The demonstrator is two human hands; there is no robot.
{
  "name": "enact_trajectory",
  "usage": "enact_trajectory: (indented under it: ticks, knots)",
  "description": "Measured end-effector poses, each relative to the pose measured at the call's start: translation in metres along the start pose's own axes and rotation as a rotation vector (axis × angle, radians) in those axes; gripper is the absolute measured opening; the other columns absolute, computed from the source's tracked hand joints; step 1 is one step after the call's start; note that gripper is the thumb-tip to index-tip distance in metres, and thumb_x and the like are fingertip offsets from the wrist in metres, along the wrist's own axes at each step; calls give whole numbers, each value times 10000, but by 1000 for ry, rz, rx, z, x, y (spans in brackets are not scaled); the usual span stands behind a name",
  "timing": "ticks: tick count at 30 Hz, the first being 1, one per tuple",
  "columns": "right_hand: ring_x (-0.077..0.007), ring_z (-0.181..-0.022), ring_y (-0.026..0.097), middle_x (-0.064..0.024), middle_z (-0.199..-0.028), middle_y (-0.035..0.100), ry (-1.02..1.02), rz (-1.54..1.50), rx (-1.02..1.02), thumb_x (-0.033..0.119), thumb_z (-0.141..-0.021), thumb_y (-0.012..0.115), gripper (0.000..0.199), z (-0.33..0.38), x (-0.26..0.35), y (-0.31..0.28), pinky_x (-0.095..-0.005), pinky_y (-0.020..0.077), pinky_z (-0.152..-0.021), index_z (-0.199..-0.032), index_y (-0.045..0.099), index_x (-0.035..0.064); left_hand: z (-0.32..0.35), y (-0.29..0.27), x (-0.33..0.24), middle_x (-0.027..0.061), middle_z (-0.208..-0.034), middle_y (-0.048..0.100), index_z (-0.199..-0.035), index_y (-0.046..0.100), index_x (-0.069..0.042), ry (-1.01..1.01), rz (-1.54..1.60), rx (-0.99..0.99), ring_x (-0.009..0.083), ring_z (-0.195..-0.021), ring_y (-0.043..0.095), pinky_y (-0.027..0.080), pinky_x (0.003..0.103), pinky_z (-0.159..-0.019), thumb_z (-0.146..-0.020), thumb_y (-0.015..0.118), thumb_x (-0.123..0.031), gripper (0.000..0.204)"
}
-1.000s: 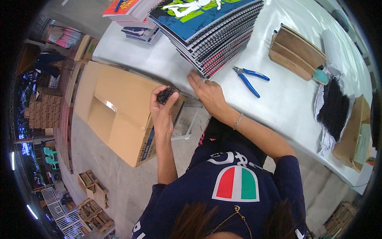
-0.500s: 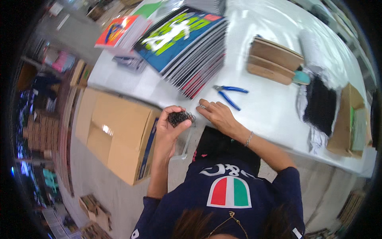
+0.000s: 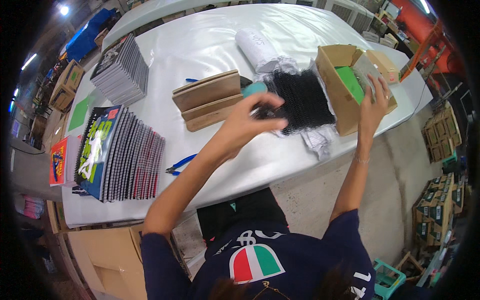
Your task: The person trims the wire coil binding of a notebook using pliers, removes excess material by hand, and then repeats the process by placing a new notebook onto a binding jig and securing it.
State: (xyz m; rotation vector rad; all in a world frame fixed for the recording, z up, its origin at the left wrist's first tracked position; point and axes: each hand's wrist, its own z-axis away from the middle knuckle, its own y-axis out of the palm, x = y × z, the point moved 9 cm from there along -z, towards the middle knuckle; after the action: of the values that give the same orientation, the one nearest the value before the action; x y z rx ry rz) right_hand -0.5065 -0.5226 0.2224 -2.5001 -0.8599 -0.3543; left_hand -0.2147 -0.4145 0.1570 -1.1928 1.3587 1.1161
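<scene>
My left hand (image 3: 250,119) reaches over the white table (image 3: 200,45) to the near edge of a heap of black spiral coils (image 3: 305,97). A small black bunch shows between its thumb and fingers. My right hand (image 3: 375,97) is stretched to the open cardboard box (image 3: 331,82) at the table's right end. Its fingers are spread and lie on the clear wrapping beside a green pack (image 3: 350,82) inside the box.
Two wooden blocks (image 3: 207,97) and a teal round thing (image 3: 255,89) lie left of the coils, with a white roll (image 3: 257,50) behind. Blue pliers (image 3: 180,165) lie near the front edge. Spiral notebooks (image 3: 125,155) are fanned out at the left, with another stack (image 3: 122,70) farther back. Cardboard cartons (image 3: 440,205) stand on the floor at the right.
The view has swung right from the notebooks to the coils and box. My left hand with its black bunch rose from the carton to the coil heap. My right hand went to the box.
</scene>
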Motion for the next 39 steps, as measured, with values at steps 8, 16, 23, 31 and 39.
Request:
enact_trajectory:
  ticks: [8, 16, 23, 31, 39]
  knots:
    - [-192, -966, 602, -97, -1094, 564, 368, -149, -127, 9, -918, 559, 188, 81, -47, -36, -314, 492, -842, -1042, 700, 28, -208, 153, -54, 233, -1223, 569, -1363, 431, 38, 90, 121, 30, 261, -1037, 598, 492, 334, -882, -727, 770, -212, 763]
    - [-228, -947, 592, -103, -1018, 582, 405, -402, 338, -15, -905, 540, 159, 178, 48, 25, -337, 487, -848, -978, 680, 10, -174, 109, -29, 321, -1288, 449, -1285, 491, -9, 411, -337, -155, 424, -1213, 459, 388, 429, -1047, -686, 766, -322, 730]
    - [-309, -1211, 463, -181, -1325, 471, -138, -754, 967, 247, -877, 672, 414, 256, 263, 122, -415, 398, -987, -1241, 591, 67, 15, 68, -78, 203, -1130, 468, -1126, 601, -58, 625, -112, -113, 346, -1109, 504, 426, 377, -959, -780, 699, -71, 360]
    - [-341, -1189, 427, -177, -1232, 470, -444, -515, 1046, 327, -804, 729, 604, 323, 341, 148, -551, 288, -984, -1311, 508, 83, 268, -105, -159, 137, -1127, 605, -1112, 631, -6, 749, -951, -1058, 247, -1118, 551, 407, 364, -991, -993, 452, -179, 276]
    - [-366, -1046, 498, -202, -1141, 491, -115, -982, 979, 194, -844, 692, 505, 269, 373, 107, -436, 407, -917, -1298, 511, 68, 347, -184, -119, 133, -1185, 614, -1096, 660, -5, 391, -1178, -1229, 267, -1197, 539, 314, 420, -1100, -1051, 361, -259, 394]
